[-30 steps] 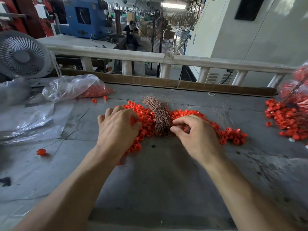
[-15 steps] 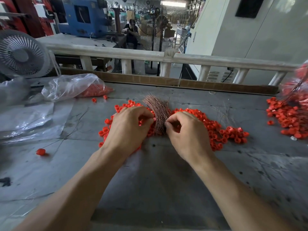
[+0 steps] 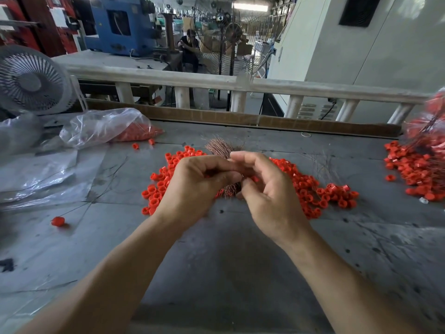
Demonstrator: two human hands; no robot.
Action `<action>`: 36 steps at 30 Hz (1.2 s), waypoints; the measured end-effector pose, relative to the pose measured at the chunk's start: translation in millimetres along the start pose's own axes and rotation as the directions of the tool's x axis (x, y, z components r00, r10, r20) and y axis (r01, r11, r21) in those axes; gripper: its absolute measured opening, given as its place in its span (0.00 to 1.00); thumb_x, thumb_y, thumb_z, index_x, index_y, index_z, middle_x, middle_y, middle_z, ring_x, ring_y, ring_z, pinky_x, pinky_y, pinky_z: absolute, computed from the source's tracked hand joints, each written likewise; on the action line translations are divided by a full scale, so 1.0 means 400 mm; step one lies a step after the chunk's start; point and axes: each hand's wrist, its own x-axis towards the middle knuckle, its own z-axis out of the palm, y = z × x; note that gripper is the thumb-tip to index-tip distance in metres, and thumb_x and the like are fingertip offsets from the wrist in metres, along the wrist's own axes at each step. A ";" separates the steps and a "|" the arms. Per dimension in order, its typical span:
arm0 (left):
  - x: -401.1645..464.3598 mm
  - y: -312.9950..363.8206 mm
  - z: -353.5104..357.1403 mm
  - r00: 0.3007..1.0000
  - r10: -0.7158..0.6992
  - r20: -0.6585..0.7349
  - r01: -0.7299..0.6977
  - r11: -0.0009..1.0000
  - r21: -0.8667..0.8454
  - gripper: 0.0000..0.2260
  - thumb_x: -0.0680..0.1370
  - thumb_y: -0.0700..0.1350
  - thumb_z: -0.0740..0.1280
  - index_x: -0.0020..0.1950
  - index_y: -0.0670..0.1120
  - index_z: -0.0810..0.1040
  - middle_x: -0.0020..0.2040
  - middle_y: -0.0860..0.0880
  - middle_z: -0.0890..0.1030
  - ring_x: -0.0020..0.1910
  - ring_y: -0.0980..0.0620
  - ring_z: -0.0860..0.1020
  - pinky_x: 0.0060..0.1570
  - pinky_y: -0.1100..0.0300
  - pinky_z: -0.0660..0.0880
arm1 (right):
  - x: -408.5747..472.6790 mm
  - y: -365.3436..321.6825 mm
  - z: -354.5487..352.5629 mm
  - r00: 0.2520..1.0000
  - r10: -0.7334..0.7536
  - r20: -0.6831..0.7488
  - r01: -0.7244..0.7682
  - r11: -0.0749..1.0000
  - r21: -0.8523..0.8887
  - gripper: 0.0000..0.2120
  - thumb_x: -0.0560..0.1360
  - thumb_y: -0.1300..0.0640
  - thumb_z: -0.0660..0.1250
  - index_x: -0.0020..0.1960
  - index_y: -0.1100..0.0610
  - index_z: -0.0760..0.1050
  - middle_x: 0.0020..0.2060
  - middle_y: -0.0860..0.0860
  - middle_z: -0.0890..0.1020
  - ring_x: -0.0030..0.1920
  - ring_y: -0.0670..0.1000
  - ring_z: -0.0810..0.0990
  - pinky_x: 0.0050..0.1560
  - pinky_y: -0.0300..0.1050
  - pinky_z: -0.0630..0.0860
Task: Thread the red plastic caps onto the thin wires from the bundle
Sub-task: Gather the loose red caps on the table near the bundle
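Left hand (image 3: 192, 189): raised above the grey desk (image 3: 216, 261), fingers curled, thumb and forefinger pinched together at the meeting point with the other hand. Item pinched too small to identify; possibly a thin wire.

Right hand (image 3: 267, 194): raised beside the left hand, fingertips touching it. Thumb and forefinger curled inward in a narrow pinch, remaining fingers loosely bent. A trace of red visible between the fingers (image 3: 255, 178); whether a cap is held cannot be told.

Wire bundle (image 3: 222, 148): lying on the desk directly behind and below both hands, copper-coloured strands fanned out at the far end, near end hidden by the hands.

Red caps (image 3: 313, 189): loose heap spread on the desk to both sides of the wire bundle, partly covered by the hands. Second heap of red caps (image 3: 414, 169) at the right edge of the desk, well apart from the first, with thin wires running through it. Single red cap (image 3: 57, 221) on a thin wire at the left, well apart from the heap.

Clear plastic bag (image 3: 103, 126): far left of the desk, containing more red caps. Flat plastic sheets (image 3: 41, 174) beside it.

Small fan (image 3: 31, 80): beyond the left end of the desk. Railing (image 3: 240, 84): along the far side of the desk.
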 end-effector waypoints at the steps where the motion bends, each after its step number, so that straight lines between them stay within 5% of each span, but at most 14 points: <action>1: 0.000 -0.002 0.000 1.000 -0.016 0.006 0.017 0.997 -0.080 0.06 0.76 0.34 0.73 0.50 0.42 0.87 0.47 0.50 0.88 0.50 0.53 0.86 0.51 0.64 0.80 | 0.000 0.001 0.001 1.000 0.010 0.011 -0.010 1.000 0.013 0.21 0.76 0.67 0.62 0.65 0.51 0.78 0.58 0.42 0.83 0.62 0.41 0.80 0.63 0.41 0.77; 5: 0.004 -0.008 0.001 0.995 -0.091 -0.043 0.077 0.964 -0.253 0.04 0.73 0.40 0.75 0.46 0.46 0.88 0.43 0.44 0.87 0.39 0.42 0.79 0.40 0.61 0.77 | 0.002 0.009 -0.004 0.999 0.038 -0.017 -0.037 0.998 0.046 0.14 0.80 0.62 0.67 0.62 0.49 0.79 0.53 0.41 0.85 0.57 0.41 0.83 0.57 0.36 0.78; 7: 0.008 -0.012 0.001 0.992 -0.111 -0.060 0.092 0.960 -0.264 0.05 0.71 0.44 0.76 0.45 0.48 0.88 0.39 0.40 0.84 0.36 0.45 0.73 0.34 0.61 0.71 | -0.001 0.011 -0.003 0.999 0.031 -0.014 -0.031 0.999 0.034 0.10 0.81 0.60 0.68 0.60 0.50 0.80 0.50 0.42 0.85 0.53 0.44 0.84 0.53 0.39 0.80; 14: 0.010 -0.013 -0.015 0.995 -0.099 0.008 0.098 0.963 -0.252 0.03 0.73 0.42 0.75 0.46 0.47 0.87 0.39 0.40 0.82 0.36 0.47 0.72 0.35 0.59 0.71 | -0.006 0.008 -0.007 0.995 0.071 -0.076 -0.065 0.995 0.074 0.03 0.79 0.56 0.69 0.49 0.49 0.80 0.40 0.49 0.84 0.42 0.51 0.83 0.46 0.52 0.81; 23: 0.011 -0.011 -0.026 1.000 -0.002 -0.016 0.001 0.999 -0.044 0.05 0.73 0.38 0.76 0.43 0.48 0.86 0.40 0.49 0.86 0.40 0.55 0.81 0.43 0.62 0.78 | -0.012 0.007 -0.012 0.996 0.072 -0.059 -0.069 0.996 0.049 0.03 0.78 0.53 0.68 0.47 0.50 0.80 0.38 0.51 0.83 0.40 0.53 0.82 0.45 0.55 0.80; 29: 0.007 -0.024 -0.010 0.990 -0.115 -0.076 0.086 0.948 -0.306 0.06 0.69 0.44 0.77 0.42 0.44 0.83 0.39 0.50 0.84 0.38 0.57 0.79 0.40 0.65 0.76 | -0.010 0.007 -0.004 0.997 0.078 0.008 -0.078 0.994 0.078 0.03 0.79 0.56 0.69 0.47 0.50 0.80 0.37 0.49 0.84 0.37 0.44 0.80 0.40 0.38 0.75; 36: 0.014 -0.019 -0.026 0.981 -0.171 -0.091 0.113 0.887 -0.447 0.05 0.70 0.47 0.77 0.41 0.48 0.84 0.37 0.47 0.81 0.36 0.53 0.76 0.41 0.61 0.76 | -0.005 0.001 -0.017 0.998 0.053 -0.028 -0.052 0.998 0.029 0.04 0.79 0.54 0.68 0.46 0.49 0.79 0.34 0.47 0.82 0.35 0.47 0.80 0.39 0.43 0.77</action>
